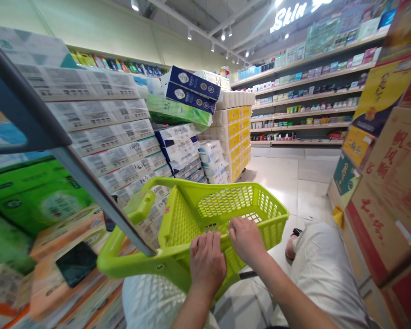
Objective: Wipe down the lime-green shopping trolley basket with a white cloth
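Observation:
A lime-green plastic shopping cart (276,219) stands tilted before me, its perforated basket showing no goods inside. My left hand (208,262) is closed over the basket's near rim, fingers curled across the edge. Farther along that same rim, my right hand (246,240) is also closed, with its fingertips folded over and partly hidden. A grey metal bar (99,183) slants down from the upper left to the cart's handle end. Left of the cart, a dark phone (77,263) lies on orange tissue packs (44,285).
Stacked white tissue packs (113,132) and blue boxes (192,89) rise on the left. Cardboard cartons (393,178) line the right side. Shelves of small products (304,91) stand beyond the tiled floor (281,169). My legs in light trousers (322,269) flank the cart.

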A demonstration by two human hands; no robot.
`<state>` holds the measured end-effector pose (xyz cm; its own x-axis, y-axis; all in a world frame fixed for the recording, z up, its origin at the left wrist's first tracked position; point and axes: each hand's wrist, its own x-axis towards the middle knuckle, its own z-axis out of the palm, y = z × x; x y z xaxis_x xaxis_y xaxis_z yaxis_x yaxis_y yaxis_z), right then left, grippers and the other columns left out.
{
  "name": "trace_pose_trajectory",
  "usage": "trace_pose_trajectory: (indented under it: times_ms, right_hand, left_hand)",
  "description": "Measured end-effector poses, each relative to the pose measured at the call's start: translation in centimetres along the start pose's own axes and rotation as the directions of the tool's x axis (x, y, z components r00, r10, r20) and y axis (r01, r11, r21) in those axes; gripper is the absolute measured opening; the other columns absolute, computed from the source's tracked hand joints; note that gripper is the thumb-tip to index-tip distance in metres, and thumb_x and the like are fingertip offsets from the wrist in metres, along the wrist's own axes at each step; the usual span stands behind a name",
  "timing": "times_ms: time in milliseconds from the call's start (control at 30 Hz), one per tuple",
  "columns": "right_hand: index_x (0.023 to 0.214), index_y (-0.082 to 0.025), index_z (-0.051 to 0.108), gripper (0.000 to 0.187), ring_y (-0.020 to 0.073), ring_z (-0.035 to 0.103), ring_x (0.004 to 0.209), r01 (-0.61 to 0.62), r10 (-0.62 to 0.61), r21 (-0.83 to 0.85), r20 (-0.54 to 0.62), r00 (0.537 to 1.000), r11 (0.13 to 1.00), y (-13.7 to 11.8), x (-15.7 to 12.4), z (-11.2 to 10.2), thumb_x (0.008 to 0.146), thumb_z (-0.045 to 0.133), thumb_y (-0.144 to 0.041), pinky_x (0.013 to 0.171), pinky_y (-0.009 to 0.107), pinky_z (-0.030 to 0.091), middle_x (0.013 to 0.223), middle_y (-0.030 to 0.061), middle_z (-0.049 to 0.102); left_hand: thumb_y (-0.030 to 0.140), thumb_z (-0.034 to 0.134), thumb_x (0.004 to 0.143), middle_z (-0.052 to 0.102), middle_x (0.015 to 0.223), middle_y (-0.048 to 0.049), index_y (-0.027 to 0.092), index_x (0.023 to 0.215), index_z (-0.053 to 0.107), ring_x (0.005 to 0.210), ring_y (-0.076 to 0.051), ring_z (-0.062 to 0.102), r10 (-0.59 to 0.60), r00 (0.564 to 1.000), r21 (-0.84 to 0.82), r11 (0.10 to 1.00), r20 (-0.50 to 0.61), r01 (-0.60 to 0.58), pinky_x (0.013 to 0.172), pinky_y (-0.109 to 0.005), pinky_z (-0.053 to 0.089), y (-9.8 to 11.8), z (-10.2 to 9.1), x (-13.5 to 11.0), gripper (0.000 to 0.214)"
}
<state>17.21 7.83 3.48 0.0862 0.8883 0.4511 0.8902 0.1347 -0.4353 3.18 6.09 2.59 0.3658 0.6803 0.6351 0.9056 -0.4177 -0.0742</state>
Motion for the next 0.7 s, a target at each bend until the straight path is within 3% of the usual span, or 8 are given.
trace_pose_trajectory:
  times_ms: [133, 333, 567, 700]
  right_hand:
    - [0.080, -0.023, 0.057, 0.012, 0.0178, 0.052, 0.079, 0.143, -0.136, 0.119, -0.066, 0.989, 0.983, -1.4, -0.7, 1.1, 0.084, 0.049, -0.014, 0.075, 0.030, 0.030, 0.080, 0.0005, 0.062]
    - [0.077, -0.022, 0.055, 0.014, 0.0184, 0.050, 0.076, 0.059, -0.046, 0.076, -0.160, 0.986, 0.995, 1.2, -0.7, 1.0, 0.084, 0.046, -0.014, 0.074, 0.030, 0.029, 0.076, 0.0016, 0.060]
    - [0.080, -0.022, 0.055, 0.015, 0.0197, 0.048, 0.081, 0.169, -0.137, 0.175, -0.181, 0.974, 0.970, -1.2, -1.6, 1.8, 0.087, 0.044, -0.014, 0.078, 0.031, 0.031, 0.081, 0.0025, 0.059]
    - [0.083, -0.022, 0.056, 0.016, 0.0195, 0.050, 0.082, 0.137, -0.105, 0.163, -0.194, 0.975, 0.977, 1.0, -1.4, 1.4, 0.087, 0.044, -0.013, 0.079, 0.031, 0.031, 0.082, 0.0023, 0.059]
  left_hand:
    - [0.020, 0.056, 0.074, 0.063, 0.088, -0.0054, 0.018, 0.105, 0.062, 0.094, -0.024, 0.053, 0.019, 0.999, -0.035, 0.999, -0.028, -0.020, 0.095, -0.040, 0.030, -0.3, 0.4, -0.1, 0.032]
    - [0.013, 0.056, 0.070, 0.064, 0.094, -0.0051, 0.018, 0.109, 0.060, 0.097, -0.023, 0.053, 0.002, 1.000, -0.005, 1.000, -0.012, -0.002, 0.097, -0.040, 0.029, 0.0, -0.4, -0.1, 0.039]
    - [0.019, 0.056, 0.074, 0.062, 0.085, -0.0034, 0.020, 0.103, 0.060, 0.090, -0.022, 0.052, 0.021, 0.997, -0.045, 0.999, -0.075, -0.025, 0.094, -0.038, 0.030, -0.3, 0.6, -0.1, 0.030]
    - [0.015, 0.058, 0.069, 0.063, 0.093, -0.0044, 0.019, 0.108, 0.059, 0.095, -0.023, 0.052, 0.022, 0.998, -0.017, 1.000, -0.053, -0.022, 0.096, -0.039, 0.029, -0.4, 0.7, -0.3, 0.039]
